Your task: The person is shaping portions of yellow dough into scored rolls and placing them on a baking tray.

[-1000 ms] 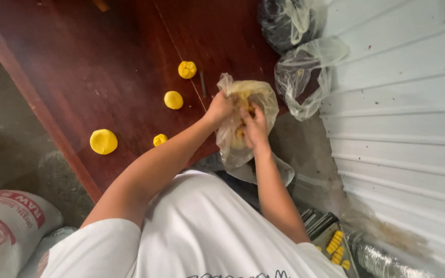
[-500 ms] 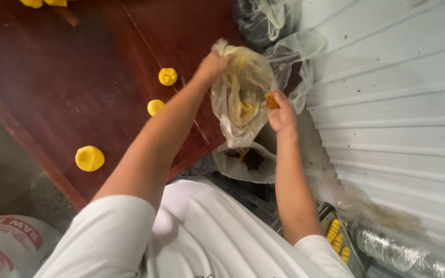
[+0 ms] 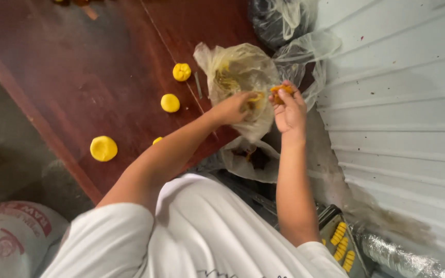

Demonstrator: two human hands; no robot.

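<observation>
Landmark: the clear plastic bag [image 3: 240,77] stood on the dark red desk [image 3: 78,77].
Dough balls [image 3: 170,103]: four lay left of the bag, well apart from both hands.
Left hand [image 3: 233,107]: closed, gripping the bag's front.
Right hand [image 3: 289,110]: just right of the bag, fingertips pinching a small dough lump [image 3: 280,92]; nearer the lump.

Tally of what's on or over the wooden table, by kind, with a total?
Yellow dough balls on the table: 4
Orange-yellow piece in the right hand: 1
Clear plastic bags: 2
Dark plastic bag: 1
Total: 8
</observation>
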